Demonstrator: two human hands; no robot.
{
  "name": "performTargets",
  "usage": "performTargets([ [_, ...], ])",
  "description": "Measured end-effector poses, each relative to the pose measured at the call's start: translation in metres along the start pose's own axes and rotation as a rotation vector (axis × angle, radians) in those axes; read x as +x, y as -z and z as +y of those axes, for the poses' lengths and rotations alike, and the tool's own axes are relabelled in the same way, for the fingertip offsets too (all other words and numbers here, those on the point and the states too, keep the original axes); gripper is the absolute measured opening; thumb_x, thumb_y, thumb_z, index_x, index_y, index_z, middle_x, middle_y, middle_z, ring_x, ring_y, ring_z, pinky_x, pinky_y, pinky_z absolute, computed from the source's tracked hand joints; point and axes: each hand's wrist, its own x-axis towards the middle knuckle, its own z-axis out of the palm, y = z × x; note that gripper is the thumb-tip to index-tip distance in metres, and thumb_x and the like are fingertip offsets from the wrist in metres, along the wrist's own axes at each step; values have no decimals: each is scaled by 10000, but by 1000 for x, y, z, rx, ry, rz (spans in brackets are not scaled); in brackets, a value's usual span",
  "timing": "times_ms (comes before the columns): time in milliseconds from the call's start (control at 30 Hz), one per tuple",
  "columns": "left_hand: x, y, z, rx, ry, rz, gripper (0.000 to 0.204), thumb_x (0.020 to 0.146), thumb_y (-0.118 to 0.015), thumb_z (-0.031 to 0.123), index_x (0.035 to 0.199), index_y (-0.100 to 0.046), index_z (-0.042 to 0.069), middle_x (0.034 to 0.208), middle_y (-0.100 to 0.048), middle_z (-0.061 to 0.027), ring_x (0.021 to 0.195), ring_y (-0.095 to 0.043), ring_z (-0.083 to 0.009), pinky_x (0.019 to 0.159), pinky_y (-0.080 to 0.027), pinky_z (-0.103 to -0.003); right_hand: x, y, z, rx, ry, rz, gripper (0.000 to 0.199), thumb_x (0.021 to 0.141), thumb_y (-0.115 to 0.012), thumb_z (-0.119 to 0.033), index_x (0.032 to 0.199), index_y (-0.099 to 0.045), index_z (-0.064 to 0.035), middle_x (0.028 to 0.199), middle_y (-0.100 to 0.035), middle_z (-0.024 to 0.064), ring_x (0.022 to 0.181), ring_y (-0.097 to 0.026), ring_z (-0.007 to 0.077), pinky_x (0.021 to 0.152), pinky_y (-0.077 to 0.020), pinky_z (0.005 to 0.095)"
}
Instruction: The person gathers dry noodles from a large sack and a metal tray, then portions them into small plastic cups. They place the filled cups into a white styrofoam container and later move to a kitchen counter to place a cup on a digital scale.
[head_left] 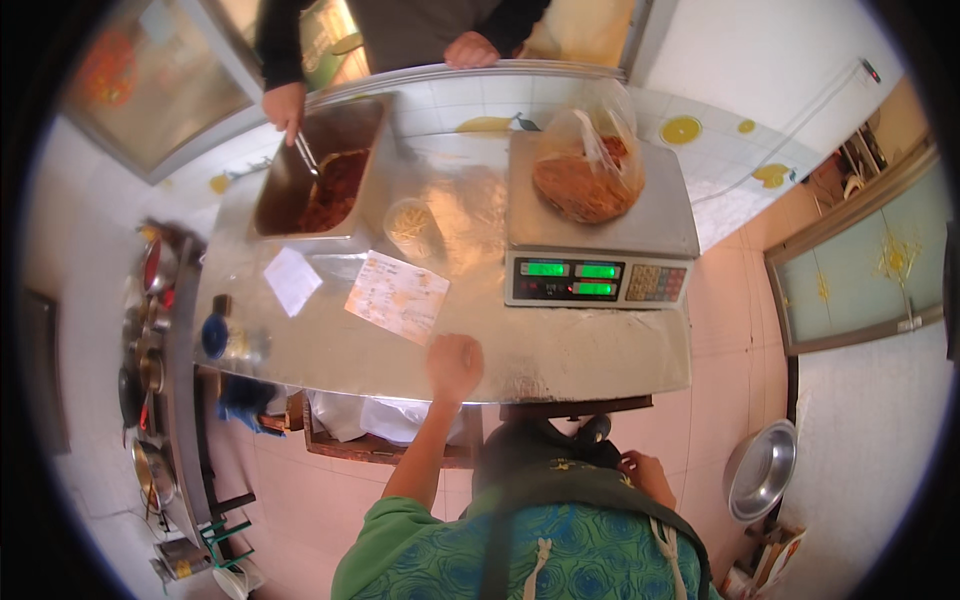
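Observation:
My left hand [455, 366] rests near the front edge of the metal-topped table [590, 360], its fingers curled into a loose fist with nothing showing in them. Just beyond it lies a stained sheet of paper [398, 294] with handwriting. Low by my right hip is my right hand [650, 478]; its fingers are partly hidden against my dark clothing. Farther right on the table stands a digital scale [600, 275] with green displays, bearing a clear plastic bag [590, 180] of reddish-brown food. A small plastic cup [410, 228] of pale sticks stands beyond the papers.
Across the table, a person's hand [286, 108] holds a metal-handled utensil [307, 155] in a deep steel pan [375, 150] of red food; the other hand [471, 50] rests on the ledge. A white paper [292, 281] and blue-lidded jar [216, 336] lie left. A steel basin [762, 470] stands right.

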Motion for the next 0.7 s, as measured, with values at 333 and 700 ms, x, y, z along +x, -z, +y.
performTargets([
  [333, -10, 12, 25, -40, 239, 51, 92, 807, -579, 139, 795, -594, 49, 737, -588, -111, 700, -559, -292, 640, -448, -404, 17, 18, 17, -57, 217, -175, 234, 805, -623, -255, 950, -657, -74, 844, -674, 150, 791, -660, 292, 696, -516, 368],
  [700, -284, 43, 146, 115, 290, -674, 253, 832, -548, 321, 885, -605, 80, 824, -618, -131, 810, -608, -315, 717, -487, -463, 66, 46, 62, -535, 486, -342, 273, 817, -573, -338, 971, -665, -133, 888, -663, 150, 861, -617, 333, 774, -488, 412],
])
